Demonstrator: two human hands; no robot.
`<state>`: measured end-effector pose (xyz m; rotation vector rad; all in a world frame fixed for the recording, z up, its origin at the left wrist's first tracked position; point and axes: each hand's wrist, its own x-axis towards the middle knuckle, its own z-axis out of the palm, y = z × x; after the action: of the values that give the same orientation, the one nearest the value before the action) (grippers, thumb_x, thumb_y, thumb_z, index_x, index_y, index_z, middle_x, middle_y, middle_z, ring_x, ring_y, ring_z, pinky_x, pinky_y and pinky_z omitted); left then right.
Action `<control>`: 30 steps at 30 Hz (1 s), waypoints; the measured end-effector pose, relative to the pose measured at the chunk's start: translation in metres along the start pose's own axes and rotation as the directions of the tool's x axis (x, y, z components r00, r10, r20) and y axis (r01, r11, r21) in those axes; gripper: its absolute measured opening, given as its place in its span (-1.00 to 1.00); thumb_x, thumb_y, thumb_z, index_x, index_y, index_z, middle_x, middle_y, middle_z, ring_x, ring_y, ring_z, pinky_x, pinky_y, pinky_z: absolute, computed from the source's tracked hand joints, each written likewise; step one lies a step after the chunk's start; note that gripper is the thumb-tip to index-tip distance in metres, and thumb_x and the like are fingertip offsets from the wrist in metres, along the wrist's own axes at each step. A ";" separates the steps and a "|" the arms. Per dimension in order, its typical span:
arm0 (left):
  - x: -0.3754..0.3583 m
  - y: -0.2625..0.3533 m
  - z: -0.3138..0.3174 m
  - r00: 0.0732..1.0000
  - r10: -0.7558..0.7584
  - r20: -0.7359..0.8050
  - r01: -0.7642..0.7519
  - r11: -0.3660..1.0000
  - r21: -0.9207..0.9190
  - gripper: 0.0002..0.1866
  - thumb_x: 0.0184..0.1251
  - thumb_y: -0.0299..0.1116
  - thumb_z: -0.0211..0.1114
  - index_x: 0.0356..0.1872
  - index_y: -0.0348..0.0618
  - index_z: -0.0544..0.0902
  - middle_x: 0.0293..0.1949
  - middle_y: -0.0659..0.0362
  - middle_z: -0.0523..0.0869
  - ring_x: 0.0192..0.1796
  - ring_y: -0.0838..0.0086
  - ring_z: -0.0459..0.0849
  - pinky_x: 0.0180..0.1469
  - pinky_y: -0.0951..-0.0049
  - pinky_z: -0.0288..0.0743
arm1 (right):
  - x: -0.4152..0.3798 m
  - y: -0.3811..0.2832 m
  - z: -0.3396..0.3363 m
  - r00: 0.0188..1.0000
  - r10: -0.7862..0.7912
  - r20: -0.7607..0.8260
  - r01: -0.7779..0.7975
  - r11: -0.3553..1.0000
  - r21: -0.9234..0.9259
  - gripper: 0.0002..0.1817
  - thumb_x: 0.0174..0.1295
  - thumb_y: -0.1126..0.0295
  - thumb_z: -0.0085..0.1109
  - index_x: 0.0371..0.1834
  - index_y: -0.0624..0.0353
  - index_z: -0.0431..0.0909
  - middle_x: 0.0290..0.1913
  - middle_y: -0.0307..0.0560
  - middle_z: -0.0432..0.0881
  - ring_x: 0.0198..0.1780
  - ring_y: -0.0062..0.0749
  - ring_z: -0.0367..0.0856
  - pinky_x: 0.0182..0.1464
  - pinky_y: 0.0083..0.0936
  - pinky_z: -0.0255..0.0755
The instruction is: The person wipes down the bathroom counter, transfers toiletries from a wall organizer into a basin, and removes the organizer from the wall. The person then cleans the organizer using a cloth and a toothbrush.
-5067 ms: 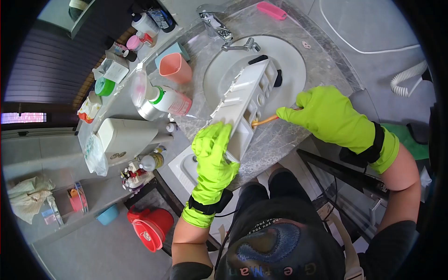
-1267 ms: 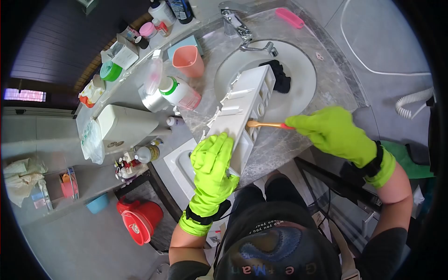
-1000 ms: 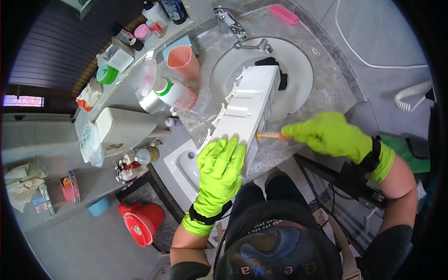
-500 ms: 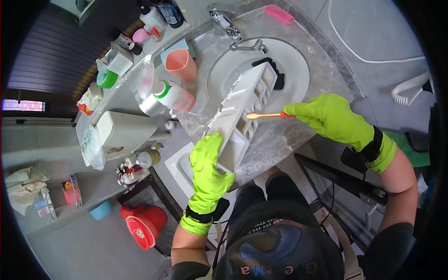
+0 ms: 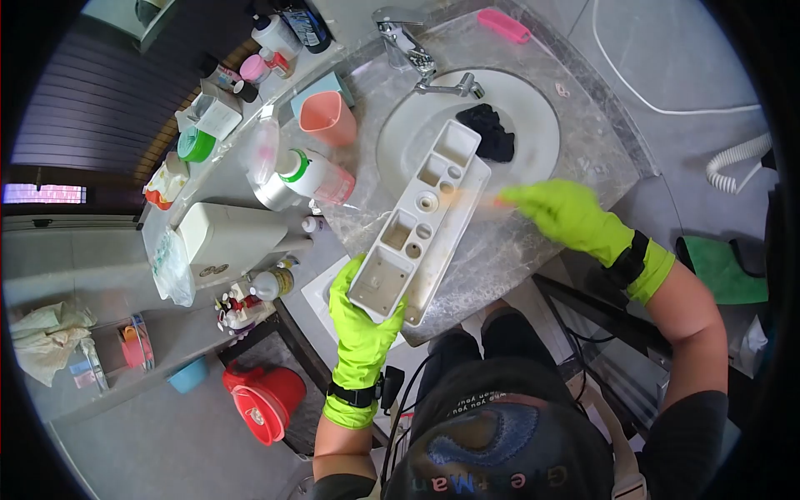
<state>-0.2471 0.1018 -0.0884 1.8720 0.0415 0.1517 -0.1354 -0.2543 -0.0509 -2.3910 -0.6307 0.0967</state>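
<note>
My left hand (image 5: 360,312), in a yellow-green rubber glove, is closed around the near end of a white plastic toothbrush holder (image 5: 444,250). Its square compartments and round holes face up toward me, and it slants over the front of the sink basin (image 5: 402,112). My right hand (image 5: 571,218), gloved alike, grips the red end of a toothbrush (image 5: 487,201). Motion smears the brush, and its head is over the holder's middle, near the round holes; contact cannot be made out. A crumpled black cloth (image 5: 490,133) lies in the basin beyond the holder.
A chrome faucet (image 5: 404,46) stands behind the basin, with a pink case (image 5: 503,27) on the counter's back edge. To the left are a coral cup (image 5: 327,118) and a white bottle with a green collar (image 5: 321,177). A red bucket (image 5: 271,400) sits on the floor.
The holder has been turned so its compartments face up instead of sideways. The toothbrush has gone from sharp to blurred, still at the holder. My right hand has shifted slightly down.
</note>
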 end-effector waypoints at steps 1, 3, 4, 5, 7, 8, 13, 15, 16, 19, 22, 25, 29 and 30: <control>-0.002 -0.005 -0.002 1.000 0.006 -0.003 -0.006 1.000 -0.023 -0.14 -0.04 -0.41 0.67 0.32 -0.24 0.40 0.27 0.00 0.58 0.28 0.27 0.63 0.31 0.25 0.55 | 0.001 0.008 -0.001 0.999 0.028 -0.023 -0.029 0.999 -0.032 -0.72 0.37 0.40 0.24 0.11 -0.04 0.75 -0.08 -0.01 0.79 -0.09 -0.01 0.74 -0.02 -0.28 0.61; -0.009 -0.006 -0.003 1.000 0.014 -0.018 -0.014 1.000 -0.001 -0.14 -0.05 -0.42 0.68 0.32 -0.24 0.40 0.26 0.00 0.58 0.27 0.26 0.63 0.30 0.25 0.55 | -0.001 0.001 0.001 0.999 0.014 -0.053 -0.015 1.000 -0.028 -0.71 0.37 0.38 0.24 0.12 -0.08 0.75 -0.10 -0.03 0.79 -0.09 -0.02 0.74 -0.05 -0.27 0.61; -0.010 -0.003 -0.003 1.000 0.023 -0.014 -0.022 0.999 0.044 -0.13 -0.06 -0.42 0.69 0.32 -0.23 0.39 0.26 0.00 0.59 0.27 0.25 0.64 0.30 0.25 0.55 | 0.002 -0.011 0.001 0.998 0.002 -0.068 -0.004 0.999 -0.033 -0.71 0.37 0.37 0.24 0.13 -0.09 0.75 -0.10 -0.03 0.79 -0.10 -0.02 0.74 -0.06 -0.26 0.60; -0.006 -0.001 -0.002 0.999 0.042 -0.003 -0.042 0.996 0.084 -0.13 -0.06 -0.43 0.69 0.32 -0.23 0.39 0.25 0.00 0.59 0.27 0.25 0.64 0.30 0.25 0.55 | 0.005 -0.022 -0.002 0.996 -0.008 -0.092 0.003 0.999 -0.046 -0.70 0.38 0.36 0.24 0.13 -0.10 0.75 -0.10 -0.03 0.79 -0.10 -0.02 0.74 -0.08 -0.25 0.60; -0.011 -0.002 0.003 1.000 0.006 -0.021 -0.005 0.999 0.049 -0.12 -0.08 -0.42 0.71 0.32 -0.23 0.40 0.23 0.00 0.62 0.25 0.24 0.67 0.30 0.24 0.57 | 0.010 -0.045 -0.007 0.997 0.028 0.075 -0.021 0.995 -0.093 -0.69 0.38 0.34 0.24 0.15 -0.13 0.74 -0.13 -0.04 0.78 -0.13 -0.02 0.73 -0.12 -0.23 0.58; -0.014 -0.005 0.004 0.999 -0.031 -0.031 0.032 0.999 0.019 -0.12 -0.08 -0.42 0.71 0.32 -0.23 0.40 0.22 0.00 0.63 0.24 0.25 0.67 0.29 0.24 0.57 | 0.010 -0.050 -0.007 0.986 0.051 0.159 -0.032 0.993 -0.115 -0.68 0.38 0.33 0.24 0.16 -0.14 0.74 -0.14 -0.04 0.78 -0.15 -0.03 0.73 -0.13 -0.22 0.58; -0.015 -0.001 0.002 0.999 -0.029 -0.019 0.030 0.996 0.081 -0.12 -0.09 -0.42 0.72 0.32 -0.20 0.42 0.20 0.01 0.65 0.20 0.25 0.70 0.26 0.25 0.60 | 0.007 -0.012 0.021 0.998 -0.061 -0.027 0.062 0.998 0.022 -0.67 0.40 0.34 0.21 0.20 -0.16 0.73 -0.27 -0.03 0.72 -0.26 0.00 0.68 -0.21 -0.18 0.53; -0.014 -0.002 0.000 0.999 -0.034 -0.019 0.036 0.997 0.065 -0.11 -0.10 -0.41 0.73 0.32 -0.19 0.42 0.18 0.02 0.66 0.19 0.26 0.71 0.25 0.25 0.61 | 0.002 -0.021 0.014 0.999 -0.050 0.014 0.050 0.999 0.006 -0.66 0.40 0.34 0.20 0.20 -0.16 0.73 -0.31 -0.02 0.70 -0.29 0.01 0.66 -0.23 -0.18 0.52; -0.014 -0.002 -0.002 0.997 -0.073 -0.016 0.073 0.996 0.051 -0.11 -0.09 -0.41 0.73 0.32 -0.19 0.42 0.18 0.02 0.67 0.18 0.26 0.71 0.24 0.25 0.61 | -0.003 -0.028 0.009 0.998 -0.053 0.040 0.053 0.999 0.007 -0.66 0.40 0.35 0.20 0.20 -0.16 0.73 -0.32 -0.01 0.69 -0.31 0.01 0.65 -0.24 -0.18 0.51; -0.020 0.000 -0.010 0.992 -0.126 0.000 0.126 0.990 0.071 -0.12 -0.06 -0.40 0.73 0.33 -0.20 0.42 0.16 0.03 0.69 0.18 0.28 0.71 0.22 0.25 0.62 | -0.009 -0.023 0.004 0.998 -0.049 0.025 0.049 0.999 0.006 -0.66 0.37 0.37 0.21 0.18 -0.18 0.74 -0.37 -0.03 0.65 -0.36 -0.03 0.62 -0.29 -0.18 0.47; -0.022 0.003 -0.015 1.000 -0.010 0.016 0.007 0.981 0.194 -0.16 0.00 -0.38 0.71 0.35 -0.23 0.46 0.16 0.00 0.69 0.20 0.26 0.70 0.24 0.21 0.61 | -0.006 -0.027 -0.025 0.997 -0.020 0.078 0.041 0.960 -0.277 -0.62 0.30 0.41 0.22 0.16 -0.20 0.74 -0.40 -0.08 0.64 -0.38 -0.08 0.62 -0.31 -0.19 0.48; -0.014 0.021 -0.016 0.974 0.211 0.079 -0.225 0.898 0.377 -0.22 0.04 -0.36 0.65 0.34 -0.28 0.52 0.19 -0.06 0.69 0.24 0.12 0.69 0.31 0.10 0.54 | 0.009 -0.051 -0.053 0.974 -0.107 0.197 0.191 0.858 -0.477 -0.52 0.15 0.54 0.22 0.16 -0.08 0.76 -0.46 -0.08 0.62 -0.50 -0.11 0.58 -0.43 -0.21 0.42; -0.007 0.036 -0.016 0.868 0.451 0.208 -0.484 0.673 0.559 -0.27 0.04 -0.39 0.58 0.32 -0.32 0.56 0.27 -0.12 0.65 0.30 -0.10 0.62 0.45 -0.07 0.37 | -0.022 -0.042 -0.033 0.973 0.050 0.224 -0.028 0.994 -0.102 -0.61 0.32 0.42 0.21 0.22 -0.03 0.70 -0.18 -0.03 0.78 -0.26 -0.06 0.73 -0.19 -0.16 0.59; -0.006 0.034 -0.016 0.859 0.464 0.218 -0.499 0.660 0.562 -0.26 0.04 -0.40 0.57 0.33 -0.32 0.56 0.28 -0.11 0.65 0.30 -0.09 0.62 0.45 -0.07 0.37 | -0.029 -0.044 -0.025 0.964 0.134 0.231 -0.168 0.976 0.137 -0.61 0.33 0.42 0.20 0.22 -0.02 0.70 -0.17 0.00 0.79 -0.25 -0.02 0.73 -0.17 -0.15 0.60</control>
<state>-0.2571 0.1062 -0.0517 2.4998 -0.5193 0.5057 -0.1739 -0.2529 -0.0063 -2.2904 -0.5183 0.4667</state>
